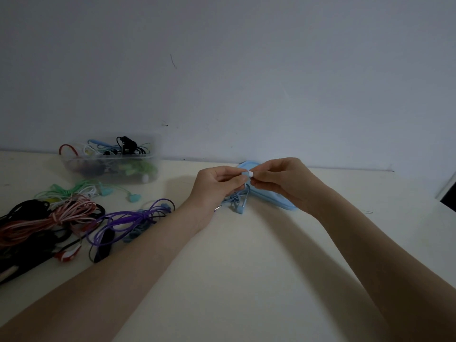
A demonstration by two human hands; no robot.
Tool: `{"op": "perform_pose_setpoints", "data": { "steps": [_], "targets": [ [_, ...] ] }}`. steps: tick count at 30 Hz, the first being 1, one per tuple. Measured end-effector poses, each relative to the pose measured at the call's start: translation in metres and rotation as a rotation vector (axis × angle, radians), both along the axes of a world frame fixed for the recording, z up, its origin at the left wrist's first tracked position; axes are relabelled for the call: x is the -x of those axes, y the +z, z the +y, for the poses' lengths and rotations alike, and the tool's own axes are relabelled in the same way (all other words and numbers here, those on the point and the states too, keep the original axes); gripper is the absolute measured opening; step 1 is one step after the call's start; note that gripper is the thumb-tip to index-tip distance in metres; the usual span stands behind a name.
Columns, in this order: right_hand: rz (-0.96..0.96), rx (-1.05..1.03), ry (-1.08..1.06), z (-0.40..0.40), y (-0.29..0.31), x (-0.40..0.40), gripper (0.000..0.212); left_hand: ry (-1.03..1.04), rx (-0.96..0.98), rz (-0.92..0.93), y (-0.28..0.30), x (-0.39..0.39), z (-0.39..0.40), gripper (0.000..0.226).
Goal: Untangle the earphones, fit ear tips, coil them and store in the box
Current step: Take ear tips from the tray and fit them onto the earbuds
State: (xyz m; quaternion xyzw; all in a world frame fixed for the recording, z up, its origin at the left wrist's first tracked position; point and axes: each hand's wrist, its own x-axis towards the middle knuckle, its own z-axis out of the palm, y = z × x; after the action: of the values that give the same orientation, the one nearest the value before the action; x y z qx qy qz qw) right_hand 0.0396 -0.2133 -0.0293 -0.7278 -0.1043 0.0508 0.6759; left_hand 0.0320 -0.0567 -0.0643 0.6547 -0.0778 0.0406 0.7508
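Observation:
My left hand [218,185] pinches a light blue earbud [245,174] at its top. My right hand [278,180] pinches a small white ear tip [251,174] against that earbud. The light blue earphone cable [234,199] hangs below my hands in a loose bundle, and its second earbud [239,209] rests on the table. A clear plastic box [111,164] holding several coloured earphones stands at the back left by the wall. Its light blue lid [271,196] lies on the table under and behind my hands.
A heap of tangled earphones lies at the left: purple [128,218], pink-white [49,218], green [81,191], black [22,245] and red-white [67,253]. The cream table [246,267] meets a plain wall [246,82] behind. A dark object [449,196] sits at the right edge.

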Motion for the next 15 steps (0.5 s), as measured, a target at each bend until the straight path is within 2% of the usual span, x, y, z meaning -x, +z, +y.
{"op": "perform_pose_setpoints", "data": {
  "steps": [6,11,15],
  "targets": [
    [0.002,-0.011,0.022,-0.0012,-0.0004,0.0,0.011,-0.004,0.023,0.012,0.0006,-0.0027,0.0017,0.011],
    [0.017,-0.057,-0.019,0.0002,-0.0028,-0.0011,0.005,-0.002,0.008,0.009,0.0002,-0.0021,0.0014,0.011],
    [-0.062,0.009,-0.044,0.0016,-0.0019,-0.0012,0.005,-0.014,0.025,0.033,0.0,-0.0037,0.0019,0.013]
  ]
}}
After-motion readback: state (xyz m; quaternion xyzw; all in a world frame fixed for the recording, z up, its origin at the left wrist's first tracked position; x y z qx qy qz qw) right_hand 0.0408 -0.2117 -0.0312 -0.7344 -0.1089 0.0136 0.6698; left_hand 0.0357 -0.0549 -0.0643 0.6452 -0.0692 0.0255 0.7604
